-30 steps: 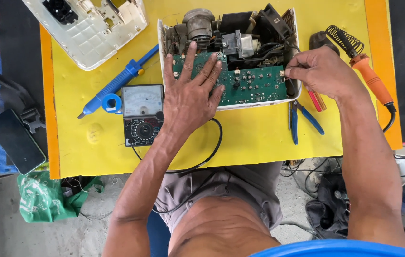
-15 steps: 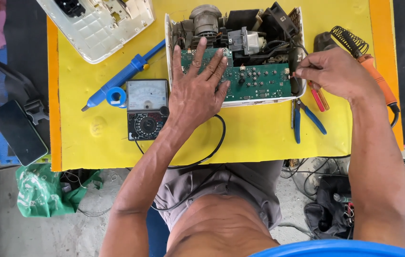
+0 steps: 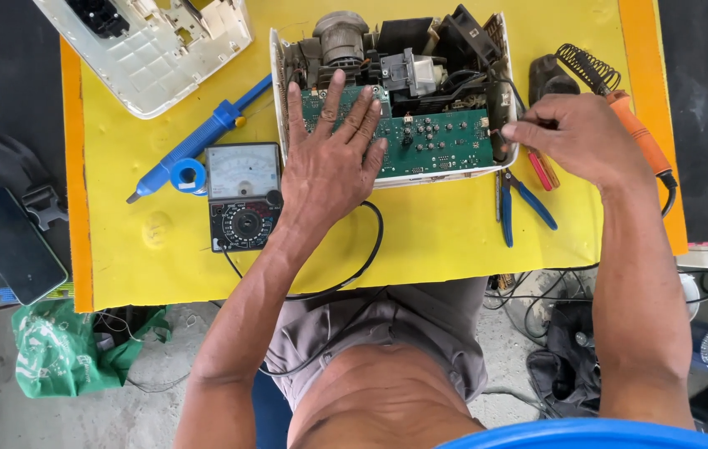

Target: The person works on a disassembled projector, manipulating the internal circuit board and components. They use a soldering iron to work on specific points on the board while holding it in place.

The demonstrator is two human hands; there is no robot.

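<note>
An opened white appliance casing point(image 3: 281, 100) lies on a yellow mat point(image 3: 420, 241), with a green circuit board point(image 3: 441, 145), a motor and dark parts inside. My left hand point(image 3: 329, 162) rests flat on the board's left part, fingers spread, holding nothing. My right hand point(image 3: 578, 137) is at the casing's right edge. Its thumb and forefinger are pinched on a thin dark tool point(image 3: 543, 123), mostly hidden by the fingers. A red-handled tool point(image 3: 541, 169) lies just under that hand.
An analogue multimeter point(image 3: 243, 195) sits left of my left hand, its black lead point(image 3: 371, 249) looping over the mat. Nearby lie a blue desoldering pump point(image 3: 196, 145), blue-handled pliers point(image 3: 520, 204), an orange soldering iron point(image 3: 636, 133), a white cover point(image 3: 154, 46) and a phone point(image 3: 13, 245).
The view has shifted slightly. Both hands stay where they were, the left flat on the board and the right pinched at the casing's right edge.
</note>
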